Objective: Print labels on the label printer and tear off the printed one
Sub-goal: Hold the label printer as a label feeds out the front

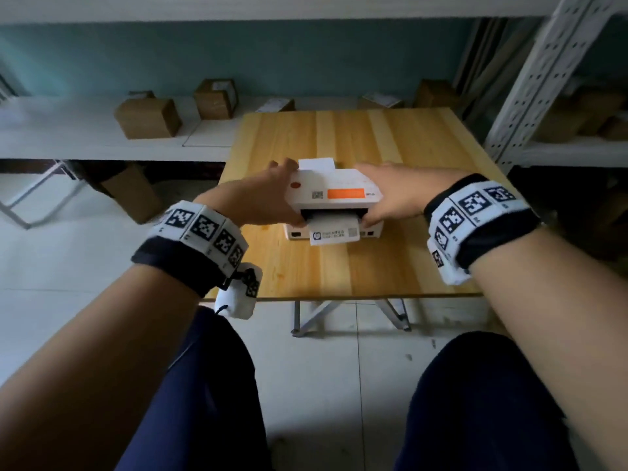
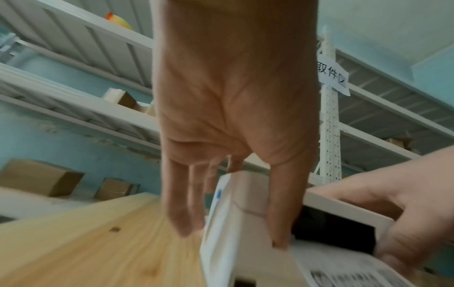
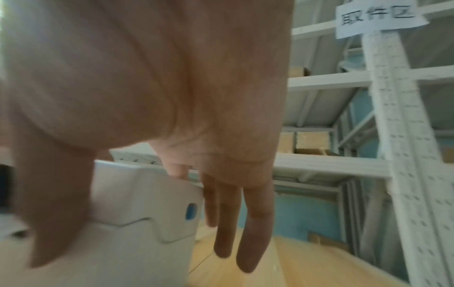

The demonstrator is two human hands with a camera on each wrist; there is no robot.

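Note:
A white label printer (image 1: pixel 334 190) with an orange strip on top sits mid-way on the wooden table (image 1: pixel 373 266). A printed label (image 1: pixel 334 234) sticks out of its dark front slot, and white paper (image 1: pixel 317 163) shows at the back. My left hand (image 1: pixel 268 195) lies against the printer's left side, fingers (image 2: pixel 181 203) straight, thumb at the slot's left end. My right hand (image 1: pixel 390 195) lies against the right side, fingers (image 3: pixel 255 223) straight beside the casing (image 3: pixel 137 223), thumb at the front right corner. The label (image 2: pixel 343 271) hangs free between the thumbs.
Cardboard boxes (image 1: pixel 147 117) stand on a low white shelf behind the table. A perforated white rack post (image 1: pixel 540 83) rises at the right, with more boxes on its shelves. White tiled floor (image 1: pixel 68 266) lies left of the table; my knees are below its near edge.

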